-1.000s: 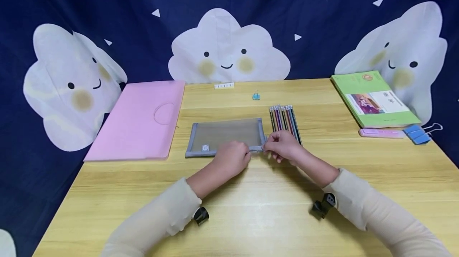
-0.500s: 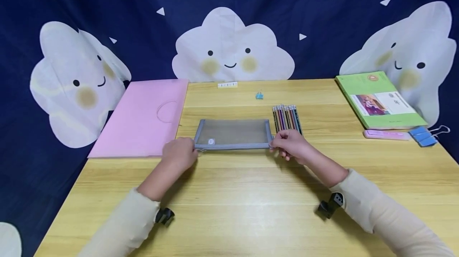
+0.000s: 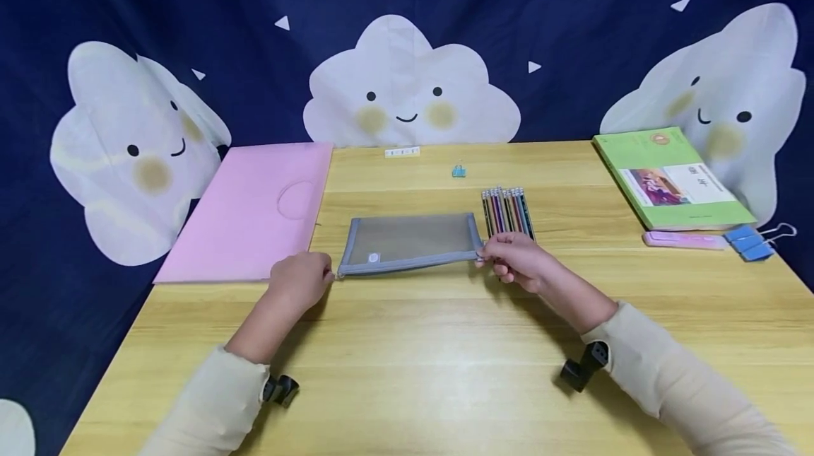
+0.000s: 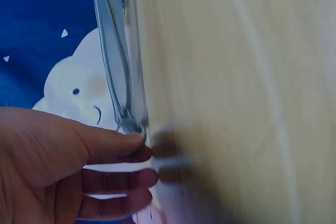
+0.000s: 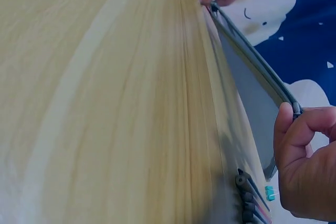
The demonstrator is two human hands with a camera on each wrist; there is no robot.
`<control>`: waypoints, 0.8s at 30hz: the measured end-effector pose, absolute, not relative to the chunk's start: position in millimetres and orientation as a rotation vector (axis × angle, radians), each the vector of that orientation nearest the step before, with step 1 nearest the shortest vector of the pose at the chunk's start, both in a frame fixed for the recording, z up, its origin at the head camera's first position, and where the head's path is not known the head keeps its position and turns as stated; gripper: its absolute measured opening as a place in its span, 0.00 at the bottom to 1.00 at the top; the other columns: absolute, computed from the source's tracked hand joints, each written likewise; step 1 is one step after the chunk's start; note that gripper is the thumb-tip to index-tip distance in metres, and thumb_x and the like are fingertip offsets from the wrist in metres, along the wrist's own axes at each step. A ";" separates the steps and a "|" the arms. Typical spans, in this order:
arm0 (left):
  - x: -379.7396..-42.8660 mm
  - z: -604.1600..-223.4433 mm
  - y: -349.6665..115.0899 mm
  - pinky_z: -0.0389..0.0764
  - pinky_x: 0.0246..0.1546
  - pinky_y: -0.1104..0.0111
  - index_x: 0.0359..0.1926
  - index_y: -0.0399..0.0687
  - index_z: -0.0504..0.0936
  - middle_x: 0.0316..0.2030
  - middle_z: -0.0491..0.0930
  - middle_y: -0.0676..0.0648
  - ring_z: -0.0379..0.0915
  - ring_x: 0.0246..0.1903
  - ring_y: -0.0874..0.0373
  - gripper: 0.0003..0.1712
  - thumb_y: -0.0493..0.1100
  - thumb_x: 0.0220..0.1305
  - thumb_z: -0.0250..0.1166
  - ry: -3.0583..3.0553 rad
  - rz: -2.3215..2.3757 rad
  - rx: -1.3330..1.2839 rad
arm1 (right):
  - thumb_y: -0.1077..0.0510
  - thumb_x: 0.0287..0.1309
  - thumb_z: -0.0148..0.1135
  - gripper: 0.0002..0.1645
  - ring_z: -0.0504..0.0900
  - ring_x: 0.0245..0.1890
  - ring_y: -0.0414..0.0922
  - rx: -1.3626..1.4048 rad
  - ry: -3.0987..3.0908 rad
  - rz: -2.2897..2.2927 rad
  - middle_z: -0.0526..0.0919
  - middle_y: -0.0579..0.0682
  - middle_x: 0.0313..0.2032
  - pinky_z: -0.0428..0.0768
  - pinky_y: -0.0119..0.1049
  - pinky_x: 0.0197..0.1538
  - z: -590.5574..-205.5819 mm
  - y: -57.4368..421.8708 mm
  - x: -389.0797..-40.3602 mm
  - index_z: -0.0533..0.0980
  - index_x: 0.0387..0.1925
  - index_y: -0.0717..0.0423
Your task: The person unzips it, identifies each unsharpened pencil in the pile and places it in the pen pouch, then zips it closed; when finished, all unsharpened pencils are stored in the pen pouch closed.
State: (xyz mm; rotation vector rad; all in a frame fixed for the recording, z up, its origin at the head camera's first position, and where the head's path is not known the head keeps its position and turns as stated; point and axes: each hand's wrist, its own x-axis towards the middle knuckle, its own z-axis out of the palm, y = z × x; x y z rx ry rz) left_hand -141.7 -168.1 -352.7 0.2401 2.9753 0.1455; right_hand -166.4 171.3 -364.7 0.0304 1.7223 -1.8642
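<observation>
A grey mesh zipper pouch [image 3: 413,240] with grey-blue edging lies between the two hands in the head view, its near edge slightly raised. My left hand [image 3: 300,281] pinches the zipper pull [image 4: 137,129] at the pouch's near left corner. In the left wrist view the pouch's zipped edges stand apart as a narrow gap. My right hand [image 3: 524,261] pinches the near right corner between thumb and finger, seen also in the right wrist view. Just behind that hand lies a row of pencils [image 3: 505,208], its lower part partly hidden by the hand.
A pink folder [image 3: 248,215] lies at left. At right are a green book [image 3: 668,180], a pink pen-like item [image 3: 683,240] and a large blue binder clip [image 3: 752,242]. A small blue binder clip [image 3: 458,171] and a white strip [image 3: 402,152] lie near the back edge.
My left hand has moved left along the pouch's near edge to its left corner, then slightly farther left and nearer. My right hand keeps hold of the right corner.
</observation>
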 end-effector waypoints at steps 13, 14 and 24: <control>-145.5 -344.0 -116.2 0.74 0.29 0.57 0.42 0.49 0.74 0.37 0.74 0.46 0.70 0.35 0.50 0.23 0.52 0.45 0.66 3.080 0.025 0.808 | 0.64 0.53 0.52 0.05 0.64 0.10 0.33 -0.085 1.666 -1.792 0.79 0.51 0.25 0.62 0.20 0.10 -362.9 173.1 -167.9 0.70 0.24 0.60; -145.8 -344.5 -112.5 0.74 0.24 0.61 0.37 0.50 0.76 0.31 0.75 0.49 0.70 0.30 0.54 0.15 0.49 0.46 0.65 3.090 0.028 0.881 | 0.64 0.53 0.52 0.04 0.64 0.10 0.33 -0.089 1.664 -1.788 0.79 0.52 0.25 0.63 0.20 0.10 -363.2 173.6 -167.7 0.70 0.24 0.60; -143.5 -337.9 -104.0 0.58 0.10 0.76 0.19 0.51 0.76 0.12 0.65 0.58 0.57 0.13 0.66 0.08 0.38 0.51 0.55 3.091 0.472 0.845 | 0.53 0.55 0.54 0.23 0.67 0.13 0.37 -0.148 1.950 -1.662 0.75 0.54 0.26 0.70 0.26 0.14 -354.3 195.8 -174.3 0.66 0.44 0.67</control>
